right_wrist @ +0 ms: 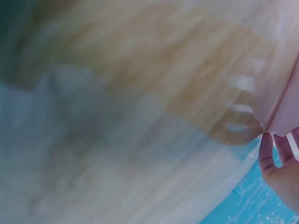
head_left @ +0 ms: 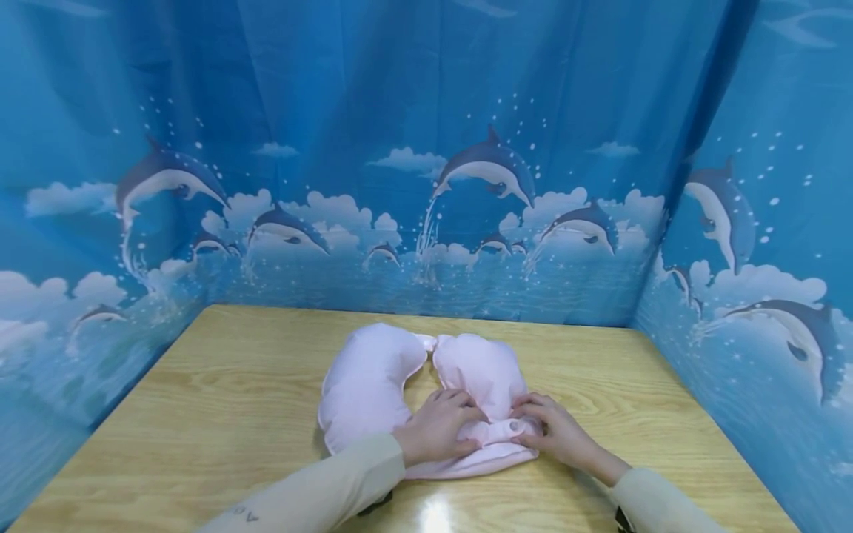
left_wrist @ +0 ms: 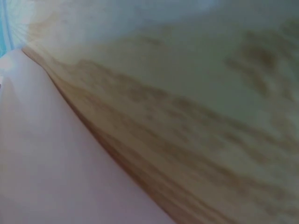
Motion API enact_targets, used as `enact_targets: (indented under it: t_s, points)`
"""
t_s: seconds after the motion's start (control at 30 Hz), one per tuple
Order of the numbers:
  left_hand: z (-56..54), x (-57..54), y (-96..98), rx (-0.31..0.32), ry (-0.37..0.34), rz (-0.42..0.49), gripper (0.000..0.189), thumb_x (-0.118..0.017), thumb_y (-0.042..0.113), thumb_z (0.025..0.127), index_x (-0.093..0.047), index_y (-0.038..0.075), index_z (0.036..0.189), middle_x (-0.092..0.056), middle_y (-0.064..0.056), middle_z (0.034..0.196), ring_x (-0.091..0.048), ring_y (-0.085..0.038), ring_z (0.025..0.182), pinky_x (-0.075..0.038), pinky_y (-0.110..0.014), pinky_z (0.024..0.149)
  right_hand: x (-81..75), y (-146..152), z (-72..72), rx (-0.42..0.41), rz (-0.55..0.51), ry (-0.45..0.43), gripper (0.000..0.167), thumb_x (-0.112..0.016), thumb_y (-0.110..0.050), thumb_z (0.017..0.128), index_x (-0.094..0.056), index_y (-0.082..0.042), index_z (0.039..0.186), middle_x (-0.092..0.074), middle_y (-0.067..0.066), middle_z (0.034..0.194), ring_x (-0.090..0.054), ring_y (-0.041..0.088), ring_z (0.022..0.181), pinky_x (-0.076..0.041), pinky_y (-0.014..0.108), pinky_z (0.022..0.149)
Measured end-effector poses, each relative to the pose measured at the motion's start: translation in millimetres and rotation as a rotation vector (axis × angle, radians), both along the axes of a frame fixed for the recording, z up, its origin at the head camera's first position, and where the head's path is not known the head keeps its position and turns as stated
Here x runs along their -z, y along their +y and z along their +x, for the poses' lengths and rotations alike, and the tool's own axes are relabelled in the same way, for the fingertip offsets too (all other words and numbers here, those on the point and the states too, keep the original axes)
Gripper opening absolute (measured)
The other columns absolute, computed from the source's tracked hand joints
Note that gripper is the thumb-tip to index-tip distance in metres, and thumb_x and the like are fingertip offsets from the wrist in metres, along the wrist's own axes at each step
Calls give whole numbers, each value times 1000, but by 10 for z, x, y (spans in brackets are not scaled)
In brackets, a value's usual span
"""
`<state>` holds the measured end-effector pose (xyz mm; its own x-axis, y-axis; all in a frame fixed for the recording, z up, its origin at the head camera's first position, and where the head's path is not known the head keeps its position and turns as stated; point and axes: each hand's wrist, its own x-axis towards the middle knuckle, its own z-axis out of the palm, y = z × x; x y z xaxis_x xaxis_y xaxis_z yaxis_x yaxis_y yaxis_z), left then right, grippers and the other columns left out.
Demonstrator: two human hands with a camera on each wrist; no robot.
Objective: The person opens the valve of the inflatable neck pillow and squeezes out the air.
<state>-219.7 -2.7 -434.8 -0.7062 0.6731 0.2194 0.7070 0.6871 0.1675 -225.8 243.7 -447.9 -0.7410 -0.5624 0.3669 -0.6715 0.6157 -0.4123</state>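
A pale pink U-shaped neck pillow (head_left: pixel 365 385) lies on the table, its two ends meeting at the far side, where a small strap joins them. Across its near right part runs a folded flap of the same fabric with a small round button-like spot (head_left: pixel 514 426). My left hand (head_left: pixel 440 426) grips the flap from the left, fingers bent over it and thumb on the near side. At the right corner, my right hand (head_left: pixel 556 429) pinches the fabric edge between thumb and fingers. The right wrist view shows those fingers (right_wrist: pixel 266 154) at the pink edge; the left wrist view shows only pillow fabric (left_wrist: pixel 56 154) beside the tabletop.
The wood-grain table (head_left: pixel 220 385) extends around the pillow on all sides. Blue curtains (head_left: pixel 373 96) printed with dolphins and clouds stand behind it and along its left and right edges. A light glare lies on the near tabletop.
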Motion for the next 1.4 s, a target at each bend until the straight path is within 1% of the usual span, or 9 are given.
enact_targets:
  t_s: [0.17, 0.3, 0.47, 0.7, 0.9, 1.0, 1.13, 1.3, 1.4]
  points:
    - [-8, 8, -1, -2, -19, -13, 34, -63, 42, 81, -62, 30, 112, -54, 7, 109, -48, -11, 106, -39, -36, 95, -2, -12, 10, 15, 28, -15, 19, -73, -25, 75, -65, -22, 92, -59, 0, 107, -53, 22, 99, -45, 40, 83]
    - [-8, 4, -2, -3, -34, -19, 34, -63, 42, 81, -61, 30, 113, -54, 7, 109, -48, -11, 106, -39, -35, 93, -4, -13, 8, 29, 49, -9, 20, -75, -22, 73, -65, -22, 90, -60, 1, 108, -53, 23, 99, -46, 39, 82]
    - [-2, 6, -11, -2, -31, -12, 36, -63, 42, 81, -62, 29, 114, -54, 7, 108, -48, -10, 104, -40, -35, 90, -8, -16, 6, 32, 57, -12, 18, -75, -21, 72, -65, -21, 88, -60, 2, 108, -53, 22, 98, -46, 37, 81]
    - [-14, 23, -10, 4, -31, -9, 35, -63, 42, 81, -62, 28, 113, -54, 7, 107, -48, -10, 103, -40, -36, 91, -16, -20, 2, 23, 60, -7, 18, -74, -23, 73, -65, -20, 89, -60, 2, 107, -52, 19, 97, -45, 35, 80]
    - [-28, 12, -8, 1, -59, -10, 35, -62, 43, 82, -61, 28, 114, -55, 6, 110, -49, -11, 106, -39, -38, 93, -30, -15, -20, -15, 50, -1, 19, -73, -24, 75, -64, -20, 90, -59, 0, 101, -52, 15, 94, -45, 33, 78]
    - [-27, -2, -7, -3, -69, -14, 36, -62, 43, 82, -60, 28, 115, -56, 6, 112, -50, -11, 107, -39, -39, 95, -41, -19, -23, -11, 45, -18, 18, -73, -27, 76, -62, -22, 90, -59, -2, 100, -51, 14, 94, -44, 34, 79]
    - [-10, -50, -17, -7, -76, -27, 38, -62, 44, 82, -59, 29, 116, -57, 5, 116, -50, -13, 110, -39, -37, 97, -55, -38, -12, 21, 26, -35, 24, -73, -33, 75, -62, -22, 93, -60, -5, 100, -52, 13, 96, -44, 35, 81]
    - [17, -142, -42, -10, -102, -41, 40, -62, 41, 82, -57, 28, 119, -56, 3, 121, -50, -15, 115, -38, -37, 100, -62, -76, 0, 74, -1, -22, 40, -75, -38, 70, -61, -16, 101, -61, -6, 103, -52, 12, 96, -43, 37, 83]
    - [24, -173, -67, 2, -83, -47, 40, -62, 40, 83, -57, 26, 120, -57, 3, 121, -51, -15, 115, -39, -37, 99, -62, -99, 5, 86, -16, -14, 49, -77, -40, 68, -60, -14, 106, -59, -4, 107, -51, 12, 98, -41, 37, 83]
